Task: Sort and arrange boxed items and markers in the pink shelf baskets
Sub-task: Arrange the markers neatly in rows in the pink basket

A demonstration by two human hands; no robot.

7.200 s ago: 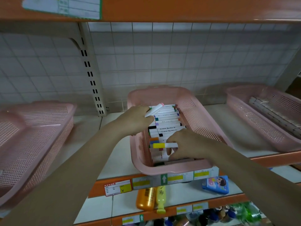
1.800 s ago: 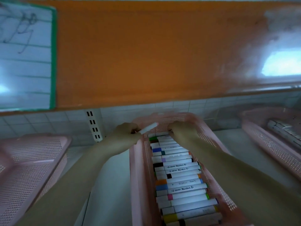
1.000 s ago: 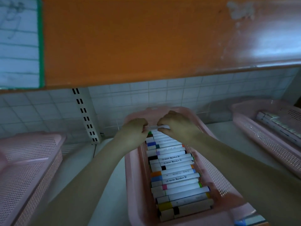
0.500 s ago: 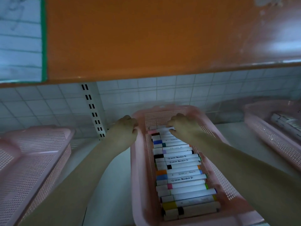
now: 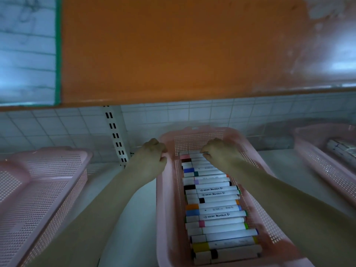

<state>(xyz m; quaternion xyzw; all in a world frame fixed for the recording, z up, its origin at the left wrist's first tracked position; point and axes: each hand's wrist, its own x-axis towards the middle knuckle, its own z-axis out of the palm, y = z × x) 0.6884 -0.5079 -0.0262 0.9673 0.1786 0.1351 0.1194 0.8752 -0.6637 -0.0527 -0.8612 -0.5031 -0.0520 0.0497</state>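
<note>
The markers [image 5: 215,205] lie flat in a single stack down the middle pink basket [image 5: 165,218], each with its long axis running left to right across the basket, the row itself stretching from the near end to the far wall. Their barrels are smooth white cylinders with short coloured caps and bands: pink, brown, blue, purple, black, orange, yellow. Several barrels carry the printed word "Marker".

The basket is a long rectangular tub of pink plastic with perforated mesh walls and a rounded solid rim. The right hand [image 5: 221,154] sits over the far end of the row, fingers curled down and pinching the farthest marker. The left hand [image 5: 152,160] is curled over the basket's left rim near its far corner, gripping it.

A second pink mesh basket [image 5: 44,182] sits to the left, a third [image 5: 317,153] at the right holding long pale boxed items [image 5: 341,151]. Behind is a white tiled wall [image 5: 192,114] with a slotted metal upright [image 5: 115,135], under an orange shelf [image 5: 173,49].
</note>
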